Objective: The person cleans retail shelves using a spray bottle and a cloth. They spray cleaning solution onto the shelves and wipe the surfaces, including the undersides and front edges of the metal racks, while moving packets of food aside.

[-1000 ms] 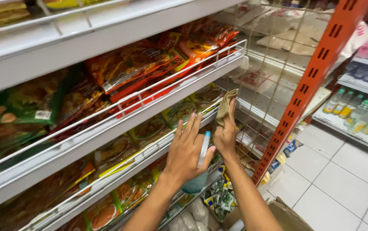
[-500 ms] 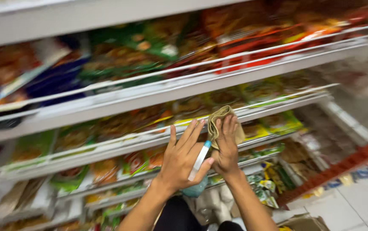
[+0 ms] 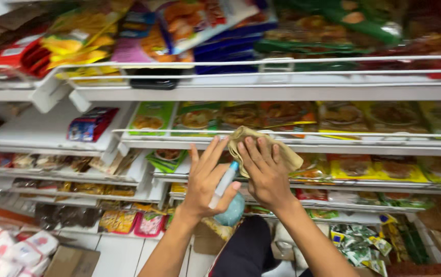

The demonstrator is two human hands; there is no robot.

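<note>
**Cloth on the shelf rail, spray bottle in hand**

Head view: the right hand (image 3: pixel 265 174) lies flat, fingers spread, pressing a crumpled tan cloth (image 3: pixel 261 146) against the white wire rail (image 3: pixel 364 136) of a shelf. The left hand (image 3: pixel 207 179), fingers fanned, grips a small spray bottle (image 3: pixel 228 197) with a blue-green body. Wiping looks underway here; glossy food packets (image 3: pixel 195 118) fill rows on either side

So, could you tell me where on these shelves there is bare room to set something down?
The white shelf at left is mostly bare around the red and blue packet. Elsewhere the shelves are packed with food packets, right up to the cloth under the right hand.
</note>
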